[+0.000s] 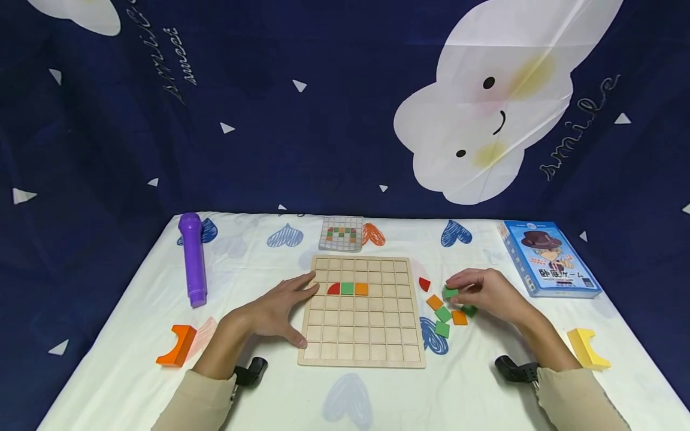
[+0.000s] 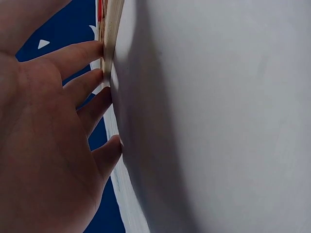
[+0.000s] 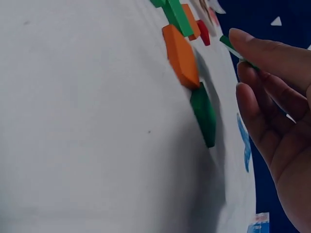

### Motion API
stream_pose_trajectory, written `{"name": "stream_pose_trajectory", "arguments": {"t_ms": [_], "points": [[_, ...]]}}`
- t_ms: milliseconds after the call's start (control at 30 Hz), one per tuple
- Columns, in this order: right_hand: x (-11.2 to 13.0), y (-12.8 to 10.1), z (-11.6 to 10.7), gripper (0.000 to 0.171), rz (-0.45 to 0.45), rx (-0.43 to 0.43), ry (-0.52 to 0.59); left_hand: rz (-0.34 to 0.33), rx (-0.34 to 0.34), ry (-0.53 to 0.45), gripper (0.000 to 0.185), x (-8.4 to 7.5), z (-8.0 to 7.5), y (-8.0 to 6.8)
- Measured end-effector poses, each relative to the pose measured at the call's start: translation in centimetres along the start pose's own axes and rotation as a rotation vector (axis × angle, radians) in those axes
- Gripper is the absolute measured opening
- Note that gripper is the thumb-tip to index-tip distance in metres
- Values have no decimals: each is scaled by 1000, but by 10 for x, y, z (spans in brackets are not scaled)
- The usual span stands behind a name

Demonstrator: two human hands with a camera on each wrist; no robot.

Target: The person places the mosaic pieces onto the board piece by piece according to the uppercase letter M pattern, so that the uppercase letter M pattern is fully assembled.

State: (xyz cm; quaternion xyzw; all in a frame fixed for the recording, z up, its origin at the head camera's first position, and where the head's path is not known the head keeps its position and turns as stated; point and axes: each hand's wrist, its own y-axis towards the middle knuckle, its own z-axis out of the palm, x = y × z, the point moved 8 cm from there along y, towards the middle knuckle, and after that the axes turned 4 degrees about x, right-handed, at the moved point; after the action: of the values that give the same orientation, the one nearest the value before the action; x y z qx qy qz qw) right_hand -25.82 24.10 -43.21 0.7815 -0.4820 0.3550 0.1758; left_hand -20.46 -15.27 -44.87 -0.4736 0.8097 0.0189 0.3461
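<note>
Green tile (image 1: 450,293) sits pinched in our right hand (image 1: 487,293), just right of the wooden grid board (image 1: 360,335); our left hand (image 1: 275,311) lies flat with straight fingers against the board's left edge, farther from the loose tiles (image 1: 444,314).

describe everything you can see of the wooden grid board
The wooden grid board is a flat, pale square tray divided into small square cells, lying on the white tablecloth. Three pieces sit side by side in one row of it: a red quarter-round, a green square and an orange square. The left hand rests with straight fingers against its left edge.
</note>
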Motion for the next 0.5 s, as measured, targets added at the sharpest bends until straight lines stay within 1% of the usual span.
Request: {"name": "stream_pose_trajectory", "arguments": {"t_ms": [133, 200, 367, 500], "points": [[3, 5, 2, 25, -20, 2, 2, 8, -2, 4, 117, 0, 0, 0], [5, 7, 4, 26, -24, 8, 20, 7, -1, 2, 117, 0, 0, 0], [8, 10, 12, 26, -10, 28, 79, 4, 2, -5, 117, -1, 0, 0], [12, 13, 18, 25, -5, 26, 84, 3, 5, -1, 116, -1, 0, 0]]}}
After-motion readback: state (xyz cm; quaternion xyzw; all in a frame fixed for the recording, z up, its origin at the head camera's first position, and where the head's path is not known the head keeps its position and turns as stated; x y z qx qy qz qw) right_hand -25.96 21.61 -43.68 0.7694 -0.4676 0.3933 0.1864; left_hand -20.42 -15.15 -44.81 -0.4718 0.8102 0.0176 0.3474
